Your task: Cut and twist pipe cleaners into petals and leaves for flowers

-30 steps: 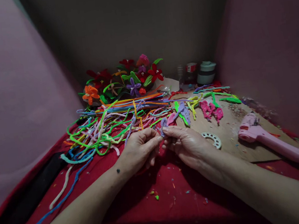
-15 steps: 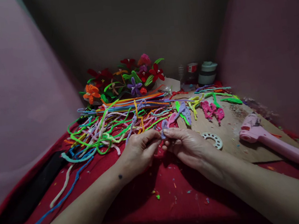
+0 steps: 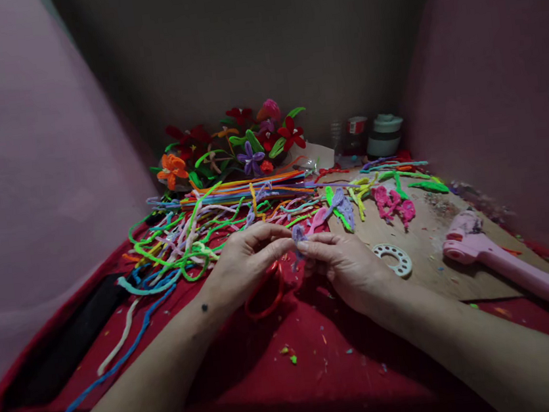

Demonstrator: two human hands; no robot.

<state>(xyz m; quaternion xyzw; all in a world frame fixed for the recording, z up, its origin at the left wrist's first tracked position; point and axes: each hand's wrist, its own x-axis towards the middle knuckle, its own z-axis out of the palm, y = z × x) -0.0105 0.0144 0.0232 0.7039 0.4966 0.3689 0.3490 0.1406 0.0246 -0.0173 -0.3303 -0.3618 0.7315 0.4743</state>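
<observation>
The small purple fuzzy piece (image 3: 298, 231) is between the two hands, above the middle of the red surface (image 3: 334, 378). The right hand (image 3: 347, 260) pinches it, while the left hand (image 3: 255, 256) has its fingertips narrow at the left edge, but I cannot tell if they grip. For good work, I think right pinch should be firm, and left fingers should turn gently, without crushing the fuzz.

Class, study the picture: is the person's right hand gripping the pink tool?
No, the pink tool lies apart, partly on the brown board, while the right hand pinches a small purple fuzzy piece.
</observation>
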